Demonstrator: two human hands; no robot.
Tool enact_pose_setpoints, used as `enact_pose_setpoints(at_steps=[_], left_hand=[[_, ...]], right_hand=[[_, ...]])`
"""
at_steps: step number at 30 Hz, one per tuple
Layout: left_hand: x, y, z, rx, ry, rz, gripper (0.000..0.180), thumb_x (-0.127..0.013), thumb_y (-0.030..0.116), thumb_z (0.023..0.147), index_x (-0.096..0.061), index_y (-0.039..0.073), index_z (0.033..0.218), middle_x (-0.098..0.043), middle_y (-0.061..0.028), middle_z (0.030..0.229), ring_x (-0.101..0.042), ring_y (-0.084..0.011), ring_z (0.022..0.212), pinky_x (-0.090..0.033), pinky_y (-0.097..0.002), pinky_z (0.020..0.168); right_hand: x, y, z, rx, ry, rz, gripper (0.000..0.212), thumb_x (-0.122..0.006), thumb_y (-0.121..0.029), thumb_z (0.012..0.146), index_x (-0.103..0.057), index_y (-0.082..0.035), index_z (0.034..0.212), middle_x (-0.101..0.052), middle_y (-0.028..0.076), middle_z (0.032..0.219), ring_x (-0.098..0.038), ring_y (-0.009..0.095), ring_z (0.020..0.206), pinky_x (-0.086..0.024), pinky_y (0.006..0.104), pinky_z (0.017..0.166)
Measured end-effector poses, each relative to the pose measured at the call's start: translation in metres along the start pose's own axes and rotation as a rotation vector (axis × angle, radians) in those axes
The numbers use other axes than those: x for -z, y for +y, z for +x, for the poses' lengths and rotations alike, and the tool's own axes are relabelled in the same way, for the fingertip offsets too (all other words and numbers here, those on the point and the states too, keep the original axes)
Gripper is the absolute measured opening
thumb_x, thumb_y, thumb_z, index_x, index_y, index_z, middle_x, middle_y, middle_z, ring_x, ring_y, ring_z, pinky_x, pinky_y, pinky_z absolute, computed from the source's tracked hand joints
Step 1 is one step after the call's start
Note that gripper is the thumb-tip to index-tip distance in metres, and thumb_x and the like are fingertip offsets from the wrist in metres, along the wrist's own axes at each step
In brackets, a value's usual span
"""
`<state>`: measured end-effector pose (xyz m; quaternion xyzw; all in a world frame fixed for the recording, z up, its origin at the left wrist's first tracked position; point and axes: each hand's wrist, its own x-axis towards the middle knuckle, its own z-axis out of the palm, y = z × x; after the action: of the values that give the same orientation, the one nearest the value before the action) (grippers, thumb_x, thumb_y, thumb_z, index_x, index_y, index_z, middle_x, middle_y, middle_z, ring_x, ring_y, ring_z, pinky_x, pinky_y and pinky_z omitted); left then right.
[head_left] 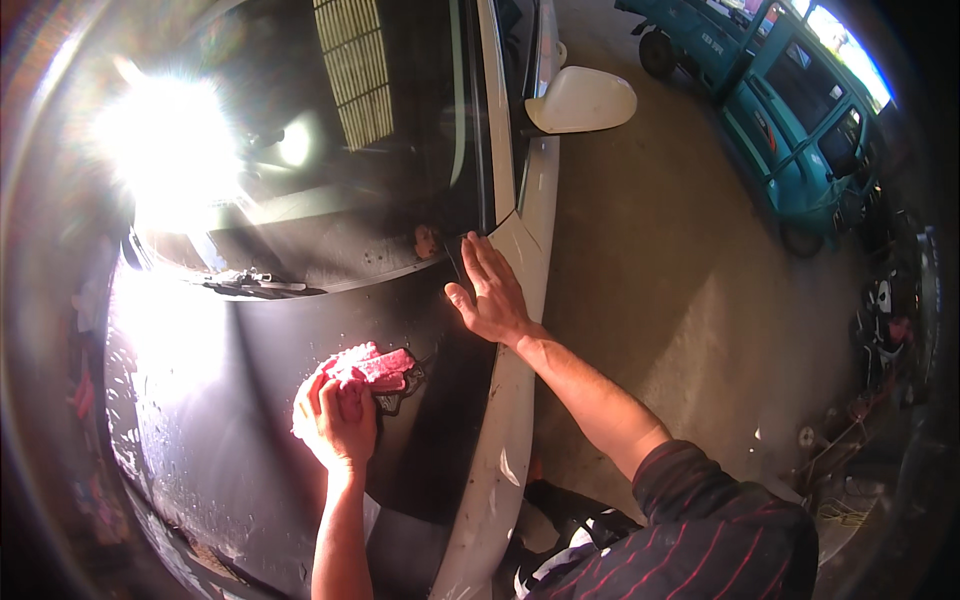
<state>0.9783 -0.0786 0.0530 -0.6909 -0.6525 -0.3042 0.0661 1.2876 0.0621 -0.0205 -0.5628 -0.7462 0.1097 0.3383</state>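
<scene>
My left hand (338,418) is closed round a bunched pink cloth (368,368) and presses it on the dark hood (300,500) of a car. Part of a dark-outlined decal shows on the hood just right of the cloth (405,392). Farther up, my right hand (491,293) lies with its fingers stretched out, near the hood's right rear corner by the base of the windshield (330,215). Nothing is in that hand.
A wiper (262,284) rests along the windshield's lower edge. The car's white side mirror (585,100) sticks out at the upper right. A teal truck (800,130) stands on the concrete floor (650,250) beyond. Strong glare covers the windshield's left side.
</scene>
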Motion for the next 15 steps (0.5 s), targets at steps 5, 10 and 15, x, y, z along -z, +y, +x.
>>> enact_pose_setpoints(at_steps=[5, 10, 15], left_hand=[[-0.001, 0.005, 0.001, -0.007, 0.024, 0.024, 0.029, -0.09, 0.024, 0.091, -0.073, 0.011, 0.111, -0.075, -0.0047, 0.143, -0.066, -0.0359, 0.131, -0.053, -0.0524, 0.112], [-0.004, 0.004, 0.0, -0.013, 0.019, 0.027, 0.033, -0.088, 0.03, 0.094, -0.073, 0.011, 0.116, -0.073, -0.007, 0.144, -0.066, -0.0366, 0.131, -0.052, -0.0528, 0.113], [-0.003, -0.002, -0.006, -0.003, 0.015, 0.063, 0.035, -0.088, 0.032, 0.095, -0.072, 0.011, 0.118, -0.073, -0.0078, 0.142, -0.064, -0.0375, 0.133, -0.052, -0.054, 0.112]], right_hand=[[-0.002, -0.024, -0.037, -0.093, 0.038, 0.012, 0.094, -0.056, -0.062, 0.115, -0.037, 0.008, 0.175, -0.036, 0.031, 0.182, -0.034, 0.049, 0.169, -0.027, 0.0549, 0.14], [-0.001, -0.059, -0.106, -0.137, 0.007, 0.008, 0.092, -0.056, -0.058, 0.115, -0.032, 0.006, 0.177, -0.03, 0.03, 0.185, -0.032, 0.051, 0.169, -0.027, 0.0575, 0.139], [0.007, -0.127, -0.193, -0.161, -0.082, 0.099, 0.089, -0.06, -0.052, 0.115, -0.032, 0.006, 0.177, -0.03, 0.029, 0.185, -0.031, 0.05, 0.17, -0.027, 0.0575, 0.14]])
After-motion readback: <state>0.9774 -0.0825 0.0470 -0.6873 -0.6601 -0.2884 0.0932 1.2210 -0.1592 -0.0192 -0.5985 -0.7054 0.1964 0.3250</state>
